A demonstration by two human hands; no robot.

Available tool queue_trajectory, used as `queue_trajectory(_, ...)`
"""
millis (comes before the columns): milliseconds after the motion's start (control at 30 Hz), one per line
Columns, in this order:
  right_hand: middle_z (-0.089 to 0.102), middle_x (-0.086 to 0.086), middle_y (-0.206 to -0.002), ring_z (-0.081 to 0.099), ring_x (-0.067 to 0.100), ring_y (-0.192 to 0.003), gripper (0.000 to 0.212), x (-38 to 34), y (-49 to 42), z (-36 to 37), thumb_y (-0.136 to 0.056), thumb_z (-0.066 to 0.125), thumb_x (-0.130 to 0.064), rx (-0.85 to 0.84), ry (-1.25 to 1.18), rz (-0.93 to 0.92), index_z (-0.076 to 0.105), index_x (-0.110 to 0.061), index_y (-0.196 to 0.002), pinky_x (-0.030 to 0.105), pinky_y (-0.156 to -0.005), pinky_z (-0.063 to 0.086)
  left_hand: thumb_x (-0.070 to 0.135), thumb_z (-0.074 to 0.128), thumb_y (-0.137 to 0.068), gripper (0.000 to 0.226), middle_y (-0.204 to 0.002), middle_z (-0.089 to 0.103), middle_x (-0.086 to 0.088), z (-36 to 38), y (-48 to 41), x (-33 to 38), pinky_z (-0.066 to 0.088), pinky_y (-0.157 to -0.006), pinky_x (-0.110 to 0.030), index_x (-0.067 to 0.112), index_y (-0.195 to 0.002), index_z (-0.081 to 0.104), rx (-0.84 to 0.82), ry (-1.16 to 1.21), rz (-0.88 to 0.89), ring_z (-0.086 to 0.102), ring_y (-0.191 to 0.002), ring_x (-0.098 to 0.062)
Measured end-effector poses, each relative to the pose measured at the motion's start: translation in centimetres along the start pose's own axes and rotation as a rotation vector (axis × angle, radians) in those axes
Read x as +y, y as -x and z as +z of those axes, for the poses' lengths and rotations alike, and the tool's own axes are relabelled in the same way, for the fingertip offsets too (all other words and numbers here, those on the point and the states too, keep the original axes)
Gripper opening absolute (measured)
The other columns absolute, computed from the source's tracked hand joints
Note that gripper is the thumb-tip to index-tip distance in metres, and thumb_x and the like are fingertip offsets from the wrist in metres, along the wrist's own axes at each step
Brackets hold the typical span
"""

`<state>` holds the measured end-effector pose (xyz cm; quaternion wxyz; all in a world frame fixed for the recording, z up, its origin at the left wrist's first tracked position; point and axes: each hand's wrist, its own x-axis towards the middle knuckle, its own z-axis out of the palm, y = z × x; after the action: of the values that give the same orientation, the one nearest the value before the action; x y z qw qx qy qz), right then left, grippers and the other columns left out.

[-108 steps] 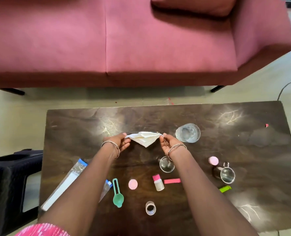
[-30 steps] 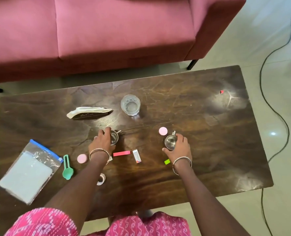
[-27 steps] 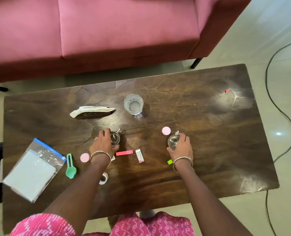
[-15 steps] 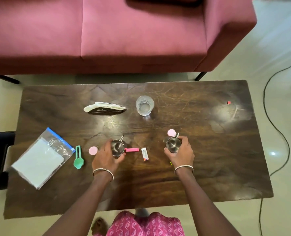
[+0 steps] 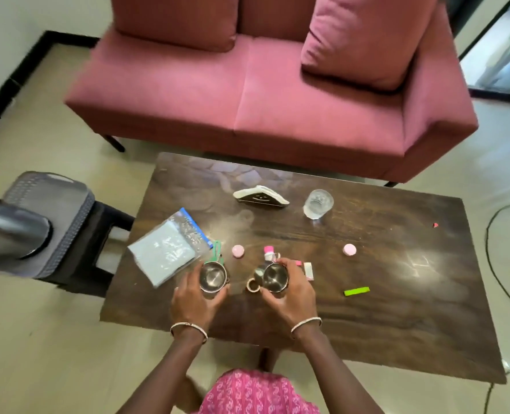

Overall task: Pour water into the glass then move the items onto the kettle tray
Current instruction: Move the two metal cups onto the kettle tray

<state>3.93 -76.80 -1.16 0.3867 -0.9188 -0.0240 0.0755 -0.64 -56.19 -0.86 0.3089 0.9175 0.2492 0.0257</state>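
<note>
Steel: each hand is clamped on a small shiny metal cup, left hand (image 5: 192,297) on one cup (image 5: 212,277), right hand (image 5: 289,294) on the other (image 5: 273,277), above the dark wooden worktop's (image 5: 382,309) near edge.

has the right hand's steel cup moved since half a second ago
Yes. The right hand has carried its steel cup leftward: it sat right beside the pink cap, and now it is well left of it, near the other steel cup.

No text, label, brand or number can be read anywhere on the tabletop (image 5: 382,294). The napkin holder (image 5: 261,199) left of the glass (image 5: 318,204) shows only a cut-out face-like mark.
</note>
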Motion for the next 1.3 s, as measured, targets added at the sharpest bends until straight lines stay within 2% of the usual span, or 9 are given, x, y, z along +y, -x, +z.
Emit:
queue_trajectory(100,0.065,-0.011,-0.111,0.063,0.008,-0.099,0.062,-4.8,2.6,2.6,-0.063,0.079,-0.042,-0.029,0.016,-0.051,0.056,-0.027,-0.119,0.016,-0.082,0.046,0.039,0.087,-0.062,0.075,-0.114,0.065,-0.009,-4.9,1.1,-3.5,0.052,-0.087,-0.042,0.013,-0.125,0.059,0.069,0.048,-0.033,0.062,-0.105,-0.03)
queue_trajectory(200,0.066,-0.008,-0.111,0.064,0.011,-0.1,0.063,-9.0,4.8,5.4,-0.064,0.078,-0.042,-0.072,0.035,-0.114,0.056,-0.027,-0.121,0.024,-0.088,0.051,0.042,0.085,-0.063,0.073,-0.112,0.063,-0.007,-9.2,2.0,-7.0,0.053,-0.084,-0.042,0.017,-0.126,0.057,0.116,0.06,-0.069,0.062,-0.101,-0.029)
queue_trajectory(300,0.066,-0.006,-0.112,0.064,0.011,-0.1,0.063,-13.5,6.7,8.5,-0.064,0.076,-0.042,-0.091,0.044,-0.178,0.056,-0.026,-0.121,0.017,-0.087,0.047,0.043,0.085,-0.063,0.074,-0.113,0.063,-0.007,-13.4,2.8,-10.6,0.054,-0.083,-0.042,0.017,-0.126,0.058,0.171,0.073,-0.079,0.063,-0.101,-0.03)
queue_trajectory(400,0.066,-0.008,-0.109,0.064,0.009,-0.097,0.061,-17.6,8.4,11.6,-0.063,0.076,-0.043,-0.105,0.039,-0.224,0.056,-0.027,-0.118,0.017,-0.083,0.048,0.047,0.083,-0.064,0.075,-0.112,0.063,-0.005,-17.0,3.4,-14.1,0.055,-0.08,-0.041,0.02,-0.128,0.057,0.208,0.079,-0.112,0.063,-0.099,-0.028)
queue_trajectory(600,0.066,-0.008,-0.109,0.063,0.011,-0.098,0.063,-24.7,9.8,17.2,-0.062,0.075,-0.044,-0.188,0.065,-0.338,0.056,-0.029,-0.119,0.02,-0.084,0.046,0.051,0.083,-0.061,0.075,-0.11,0.065,-0.002,-23.1,2.9,-20.6,0.052,-0.079,-0.034,0.022,-0.125,0.058,0.312,0.076,-0.151,0.063,-0.099,-0.025)
queue_trajectory(767,0.066,-0.006,-0.107,0.064,0.014,-0.096,0.063,-29.6,8.6,20.9,-0.062,0.077,-0.042,-0.231,0.078,-0.407,0.056,-0.027,-0.119,0.022,-0.079,0.046,0.056,0.082,-0.057,0.073,-0.111,0.067,0.002,-26.6,1.2,-24.5,0.051,-0.082,-0.031,0.026,-0.119,0.06,0.348,0.11,-0.202,0.063,-0.101,-0.021)
queue_trajectory(933,0.066,-0.01,-0.108,0.062,0.007,-0.09,0.061,-33.4,6.2,24.9,-0.064,0.078,-0.046,-0.216,0.047,-0.435,0.054,-0.032,-0.119,0.013,-0.072,0.039,0.056,0.082,-0.056,0.071,-0.107,0.066,0.002,-29.5,-1.9,-27.8,0.051,-0.08,-0.03,0.028,-0.117,0.06,0.393,0.092,-0.24,0.063,-0.098,-0.02)
queue_trajectory(1200,0.067,-0.01,-0.112,0.064,0.011,-0.094,0.066,-37.8,-0.2,32.7,-0.063,0.08,-0.053,-0.211,0.043,-0.378,0.049,-0.037,-0.119,0.02,-0.074,0.051,0.053,0.084,-0.054,0.07,-0.11,0.062,0.006,-33.6,-11.4,-32.0,0.049,-0.077,-0.025,0.031,-0.114,0.056,0.386,0.087,-0.187,0.061,-0.099,-0.017)
queue_trajectory(1300,0.068,-0.01,-0.112,0.064,0.012,-0.095,0.066,-40.1,-3.3,35.2,-0.063,0.082,-0.052,-0.19,0.033,-0.333,0.049,-0.038,-0.119,0.027,-0.078,0.057,0.051,0.085,-0.054,0.071,-0.112,0.061,0.004,-35.3,-16.3,-33.0,0.051,-0.08,-0.028,0.028,-0.115,0.057,0.342,0.088,-0.159,0.061,-0.101,-0.018)
